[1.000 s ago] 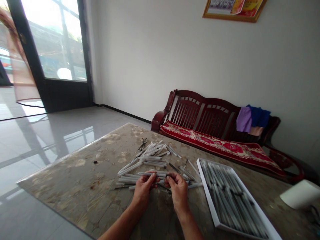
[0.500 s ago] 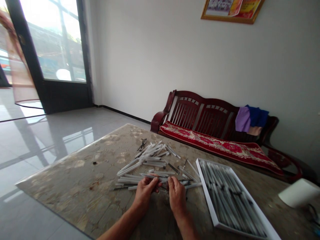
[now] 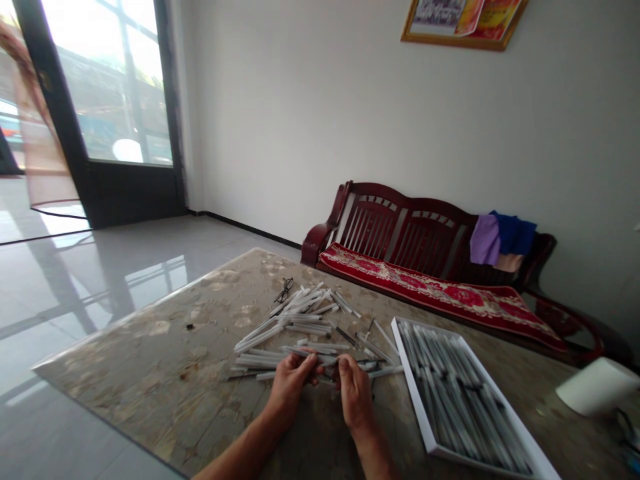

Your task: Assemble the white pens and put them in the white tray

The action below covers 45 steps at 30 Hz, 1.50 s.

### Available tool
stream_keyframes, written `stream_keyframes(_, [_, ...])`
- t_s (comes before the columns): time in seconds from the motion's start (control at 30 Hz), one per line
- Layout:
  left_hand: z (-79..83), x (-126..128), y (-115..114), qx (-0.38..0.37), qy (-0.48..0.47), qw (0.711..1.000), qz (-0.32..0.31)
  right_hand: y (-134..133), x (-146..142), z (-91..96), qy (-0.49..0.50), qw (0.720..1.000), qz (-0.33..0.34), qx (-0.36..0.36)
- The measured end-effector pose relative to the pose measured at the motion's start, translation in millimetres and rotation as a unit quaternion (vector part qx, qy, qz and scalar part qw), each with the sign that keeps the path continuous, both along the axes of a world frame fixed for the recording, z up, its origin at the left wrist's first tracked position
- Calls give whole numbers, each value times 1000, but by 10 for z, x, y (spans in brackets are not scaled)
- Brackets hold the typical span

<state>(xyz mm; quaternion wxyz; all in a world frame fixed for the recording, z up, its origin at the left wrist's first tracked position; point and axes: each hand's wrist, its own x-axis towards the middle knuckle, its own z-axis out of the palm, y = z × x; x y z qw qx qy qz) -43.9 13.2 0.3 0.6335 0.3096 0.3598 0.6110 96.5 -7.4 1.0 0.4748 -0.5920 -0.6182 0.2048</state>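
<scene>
My left hand (image 3: pixel 291 385) is closed, thumb against fingers, on a slim translucent pen (image 3: pixel 327 361) that spans the gap to the other hand. My right hand (image 3: pixel 354 389) pinches at the pen's right end; its fingertips are partly hidden and that end is blurred. Just beyond both hands lies a loose pile of whitish pen barrels (image 3: pixel 306 310), with several more in a row (image 3: pixel 257 360) beside my left hand. To the right stands a shallow white box (image 3: pixel 417 400), packed with clear pens (image 3: pixel 460 393) that have dark parts along their middles.
Black-framed glasses (image 3: pixel 285 291) lie behind the pile on the patterned table (image 3: pixel 150 373). A white roll (image 3: pixel 597 387) lies at the right. Past the table is a dark red wooden bench (image 3: pixel 430 233) with a red floral cushion (image 3: pixel 425 280) and draped cloths (image 3: pixel 505 239).
My right hand has shifted slightly to the right, widening the gap between the hands a little. The left hand, the pile and the box look the same.
</scene>
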Motion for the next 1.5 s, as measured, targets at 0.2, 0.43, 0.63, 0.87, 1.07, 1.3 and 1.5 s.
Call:
stream_keyframes(0.2, [-15, 15, -12, 20, 13, 1000, -18, -29, 11, -15, 0, 1000, -14, -11])
stream_keyframes(0.43, [-25, 14, -23, 28, 22, 999, -27, -35, 9, -2, -15, 1000, 3, 11])
stream_keyframes(0.63, [7, 21, -37, 27, 23, 999, -27, -34, 32, -29, -11, 1000, 5, 0])
stream_keyframes(0.87, [13, 20, -49, 33, 26, 998, -42, -26, 34, -32, 8, 1000, -9, 17])
stream_keyframes(1.07, [-7, 15, -42, 32, 12, 999, -38, -50, 3, -15, 41, 999, 23, 4])
stream_keyframes(1.3, [-26, 20, -66, 49, 89, 993, -64, -47, -36, 75, 163, 976, 3, -141])
stream_keyframes(1.5, [13, -29, -209, 151, 262, 951, 71, -139, 149, 425, -143, 984, -76, 80])
